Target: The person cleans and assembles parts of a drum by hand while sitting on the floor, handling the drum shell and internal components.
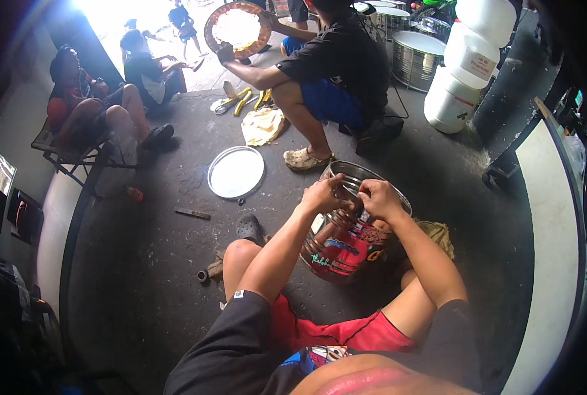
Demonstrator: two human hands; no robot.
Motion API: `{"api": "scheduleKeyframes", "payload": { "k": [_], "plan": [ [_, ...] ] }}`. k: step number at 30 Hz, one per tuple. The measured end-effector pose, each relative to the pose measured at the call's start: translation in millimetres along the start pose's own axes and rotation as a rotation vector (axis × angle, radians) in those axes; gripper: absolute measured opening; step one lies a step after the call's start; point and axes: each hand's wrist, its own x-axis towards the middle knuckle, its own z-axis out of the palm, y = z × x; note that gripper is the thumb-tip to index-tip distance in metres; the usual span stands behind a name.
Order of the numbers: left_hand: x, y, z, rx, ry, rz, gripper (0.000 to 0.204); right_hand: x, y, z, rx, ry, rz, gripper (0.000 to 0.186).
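Observation:
Between my knees stands a shiny chrome drum shell (338,255) with its open round end tilted upward and coloured lettering on its side. My left hand (328,195) bends over the left part of the rim, its fingers curled down near the opening. Close beside it, my right hand (380,199) is closed in a pinch at the same edge. Whatever small part the fingertips hold is hidden by the hands. The red of my shorts is mirrored in the metal wall.
Ahead, another person in a black shirt squats, holding up a round drum hoop (208,34). On the floor lie a white drumhead (236,172), yellow-handled pliers (243,103), a crumpled cloth (262,126) and a flat bar (193,213). White containers (449,100) stand at right; seated people are at left.

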Motion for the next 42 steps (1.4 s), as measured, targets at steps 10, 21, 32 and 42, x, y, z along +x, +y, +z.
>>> {"api": "scheduleKeyframes", "payload": {
  "k": [10,21,32,42],
  "plan": [
    [-0.8,-3.1,4.0,0.034,0.072,0.031,0.081,-7.8,-31.8,-7.6,0.147,-0.062,-0.161,0.015],
    [3.4,-7.1,4.7,0.007,0.023,0.034,0.095,-9.1,-22.7,-9.3,0.137,-0.045,-0.139,0.008],
    [4.3,-9.1,4.1,0.014,0.022,0.047,0.086,-6.2,-29.4,-10.1,0.155,-0.047,-0.210,0.009],
    [-2.8,-14.0,8.3,0.045,0.187,0.067,0.108,-10.1,-2.5,17.0,-0.059,-0.024,-0.025,0.029]
  ]
}}
